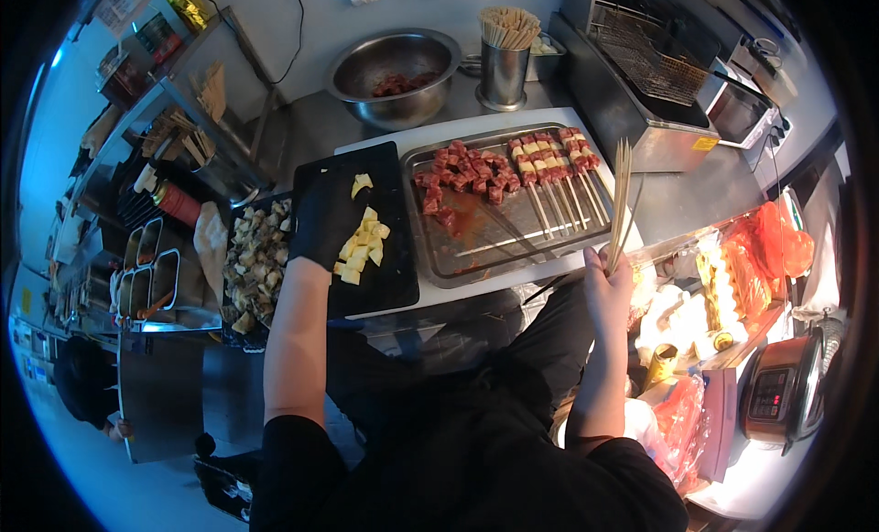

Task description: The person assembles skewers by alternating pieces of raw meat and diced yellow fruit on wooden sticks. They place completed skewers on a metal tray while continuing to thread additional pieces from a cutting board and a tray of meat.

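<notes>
My left hand (321, 223), in a black glove, is over a black cutting board (371, 288), beside pale yellow cubes (360, 247). Its fingers blend into the dark board, so their grip is unclear. A single yellow piece (361, 184) lies above the pile. My bare right hand (608, 279) holds a bundle of bamboo skewers (621, 202) upright by the tray's near right corner. On the metal tray (453, 270) are loose red meat cubes (474, 169) in some reddish liquid. Several finished skewers (542, 160) of alternating meat and yellow cubes lie at its right side.
Behind the tray stand a steel bowl (357, 65) of meat and a steel cup (503, 79) of skewers. A deep fryer (638, 137) is at right. Left lie mushroom-like chunks (257, 264). A multicooker (776, 394) sits lower right; another person (82, 381) is far left.
</notes>
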`<state>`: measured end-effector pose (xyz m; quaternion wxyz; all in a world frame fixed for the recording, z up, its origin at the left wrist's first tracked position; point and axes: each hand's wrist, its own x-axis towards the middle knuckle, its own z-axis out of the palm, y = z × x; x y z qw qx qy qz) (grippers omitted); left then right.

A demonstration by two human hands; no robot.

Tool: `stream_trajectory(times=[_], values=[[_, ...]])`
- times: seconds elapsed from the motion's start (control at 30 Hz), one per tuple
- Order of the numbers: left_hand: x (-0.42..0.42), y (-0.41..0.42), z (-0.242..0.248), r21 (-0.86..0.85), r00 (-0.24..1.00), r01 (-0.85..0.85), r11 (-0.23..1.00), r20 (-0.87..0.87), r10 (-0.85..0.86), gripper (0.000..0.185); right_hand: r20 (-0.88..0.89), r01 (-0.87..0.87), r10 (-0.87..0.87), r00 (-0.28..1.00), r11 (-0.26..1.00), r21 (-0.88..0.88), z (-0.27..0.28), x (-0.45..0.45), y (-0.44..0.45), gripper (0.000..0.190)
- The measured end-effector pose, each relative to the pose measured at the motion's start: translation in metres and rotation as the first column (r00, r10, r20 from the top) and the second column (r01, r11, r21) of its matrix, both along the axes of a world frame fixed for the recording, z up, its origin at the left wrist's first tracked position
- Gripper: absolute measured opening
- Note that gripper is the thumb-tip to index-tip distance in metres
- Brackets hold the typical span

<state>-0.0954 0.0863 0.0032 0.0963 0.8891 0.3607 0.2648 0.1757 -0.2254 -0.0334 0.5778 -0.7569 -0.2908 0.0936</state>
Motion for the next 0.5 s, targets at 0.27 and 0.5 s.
stream_trajectory(times=[0.27,0.5], values=[[0.084,-0.054,-0.017,-0.119,0.893,0.391,0.913,-0.189,-0.407,0.023,0.012,-0.103,0.104,0.994,0.992,-0.079,0.016,-0.028,0.006,0.023],[0.094,-0.076,-0.024,-0.360,0.959,0.278,0.890,0.061,-0.275,0.021,-0.057,-0.303,0.299,0.952,0.951,-0.065,0.006,-0.046,0.007,0.025]])
